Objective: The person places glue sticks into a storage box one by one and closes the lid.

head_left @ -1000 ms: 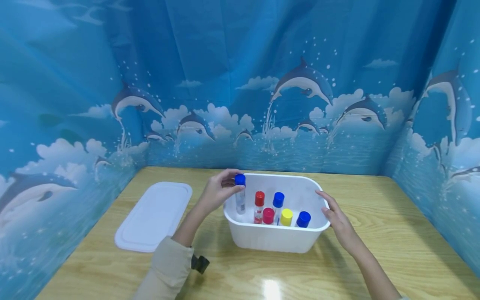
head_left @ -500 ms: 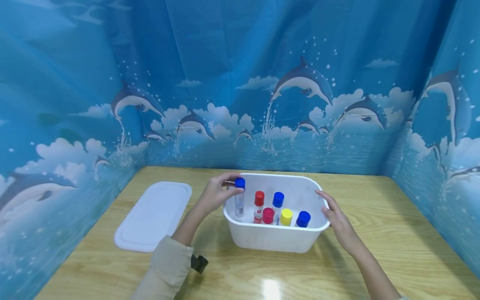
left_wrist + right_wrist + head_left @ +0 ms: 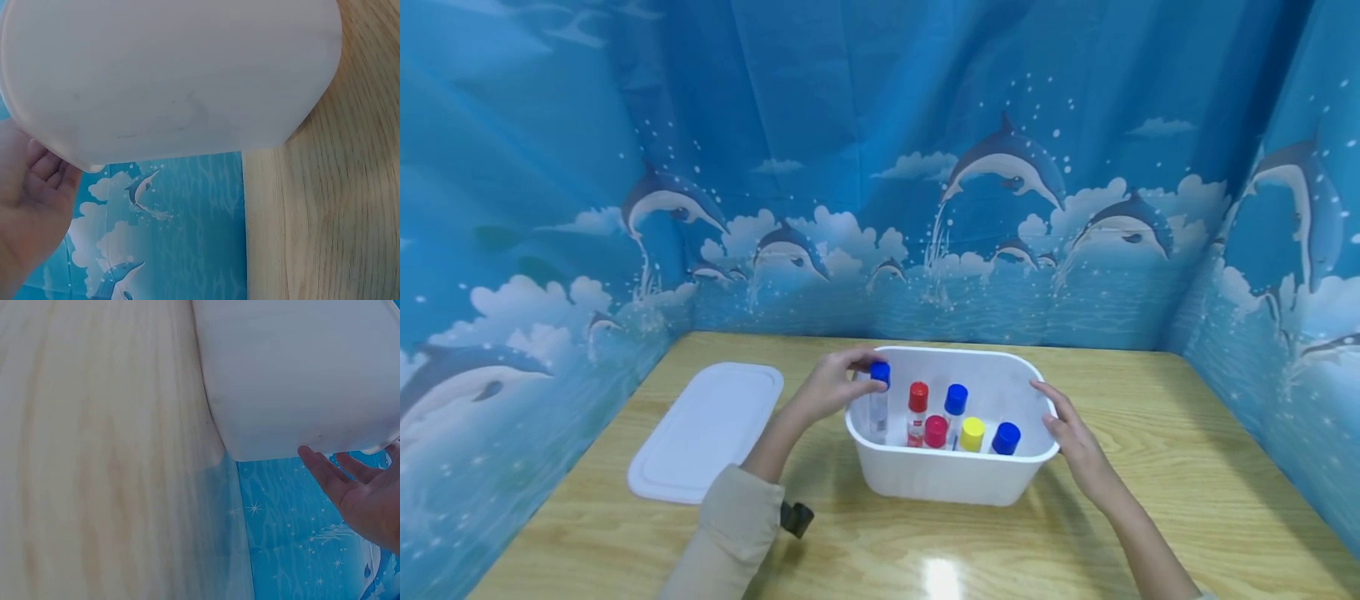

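A white plastic tub (image 3: 951, 479) stands on the table. My left hand (image 3: 838, 385) is at its left end, pinching the blue cap of a clear tube (image 3: 879, 412) between thumb and fingers. That tube is upright inside the tub; whether its base touches the floor cannot be seen. My right hand (image 3: 1078, 450) holds the right rim, thumb and index finger over the edge, other fingers (image 3: 325, 472) against the outer wall. Inside stand a red-capped tube (image 3: 917, 414), a blue-capped tube (image 3: 955, 404), a crimson cap (image 3: 936, 432), a yellow cap (image 3: 972, 434) and another blue cap (image 3: 1006, 437).
A white lid (image 3: 707, 433) lies flat on the wooden table (image 3: 1000, 550), left of the tub. Behind and on both sides hangs a blue curtain (image 3: 850, 125) printed with dolphins. A black device (image 3: 796, 518) is strapped at the left wrist.
My left hand has lowered the blue-capped tube a little further into the tub. The right hand stays on the rim, and the other tubes stay put.
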The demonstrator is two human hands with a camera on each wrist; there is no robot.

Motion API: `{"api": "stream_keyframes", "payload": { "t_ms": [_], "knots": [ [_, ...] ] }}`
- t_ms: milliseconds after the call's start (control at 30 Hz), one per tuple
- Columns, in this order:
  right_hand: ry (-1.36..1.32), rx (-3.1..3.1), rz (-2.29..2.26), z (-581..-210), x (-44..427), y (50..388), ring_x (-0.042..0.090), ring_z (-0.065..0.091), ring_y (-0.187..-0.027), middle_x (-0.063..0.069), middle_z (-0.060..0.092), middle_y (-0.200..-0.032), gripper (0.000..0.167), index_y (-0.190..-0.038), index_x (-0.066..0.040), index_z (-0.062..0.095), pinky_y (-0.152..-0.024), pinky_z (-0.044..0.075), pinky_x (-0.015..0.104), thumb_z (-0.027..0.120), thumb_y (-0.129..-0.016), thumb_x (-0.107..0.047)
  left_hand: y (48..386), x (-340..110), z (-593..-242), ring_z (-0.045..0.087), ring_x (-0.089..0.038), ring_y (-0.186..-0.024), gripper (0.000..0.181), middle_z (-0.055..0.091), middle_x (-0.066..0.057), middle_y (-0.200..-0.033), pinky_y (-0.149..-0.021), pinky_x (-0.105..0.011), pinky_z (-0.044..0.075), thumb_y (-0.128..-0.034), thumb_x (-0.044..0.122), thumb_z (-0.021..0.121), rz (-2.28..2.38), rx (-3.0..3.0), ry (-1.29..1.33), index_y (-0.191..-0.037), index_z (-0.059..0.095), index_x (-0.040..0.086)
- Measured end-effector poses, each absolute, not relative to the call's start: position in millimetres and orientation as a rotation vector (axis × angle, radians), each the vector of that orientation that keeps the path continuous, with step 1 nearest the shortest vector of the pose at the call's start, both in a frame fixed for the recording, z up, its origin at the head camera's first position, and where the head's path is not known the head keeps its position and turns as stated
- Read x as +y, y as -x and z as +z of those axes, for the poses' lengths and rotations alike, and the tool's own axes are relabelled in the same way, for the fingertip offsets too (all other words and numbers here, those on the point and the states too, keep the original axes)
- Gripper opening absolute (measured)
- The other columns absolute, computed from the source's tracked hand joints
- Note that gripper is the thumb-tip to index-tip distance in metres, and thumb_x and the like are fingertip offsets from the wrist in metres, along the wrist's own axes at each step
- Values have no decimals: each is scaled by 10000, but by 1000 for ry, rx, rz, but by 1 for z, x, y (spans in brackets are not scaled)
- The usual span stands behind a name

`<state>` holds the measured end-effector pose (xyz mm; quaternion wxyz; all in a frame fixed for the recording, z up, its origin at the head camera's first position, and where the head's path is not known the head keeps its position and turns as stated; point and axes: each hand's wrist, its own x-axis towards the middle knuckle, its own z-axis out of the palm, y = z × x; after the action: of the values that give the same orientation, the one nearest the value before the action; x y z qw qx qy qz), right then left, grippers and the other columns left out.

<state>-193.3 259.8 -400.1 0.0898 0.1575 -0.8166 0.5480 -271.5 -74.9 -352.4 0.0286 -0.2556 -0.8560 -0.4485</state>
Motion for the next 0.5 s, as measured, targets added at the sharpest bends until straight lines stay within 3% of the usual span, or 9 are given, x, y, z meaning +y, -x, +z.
{"api": "stream_keyframes", "payload": {
  "t_ms": [100, 500],
  "knots": [
    [-472, -2425, 1643, -400, 260, 194, 478, 313, -1215, 268, 184, -1446, 436, -1418, -35, 252, -891, 343, 606, 309, -1007, -169, 273, -75, -353, 586, -175, -969, 335, 633, -25, -1039, -811, -299, 500, -811, 173, 715, -1372, -2664, 775, -1124, 629, 90],
    [-472, -2429, 1632, -399, 259, 193, 489, 287, -1226, 269, 172, -1450, 432, -1413, -25, 254, -900, 320, 626, 306, -1006, -161, 275, -74, -353, 564, -173, -991, 352, 624, -4, -1040, -851, -345, 477, -789, 201, 738, -1280, -2753, 749, -1117, 637, 121]
  ]
}}
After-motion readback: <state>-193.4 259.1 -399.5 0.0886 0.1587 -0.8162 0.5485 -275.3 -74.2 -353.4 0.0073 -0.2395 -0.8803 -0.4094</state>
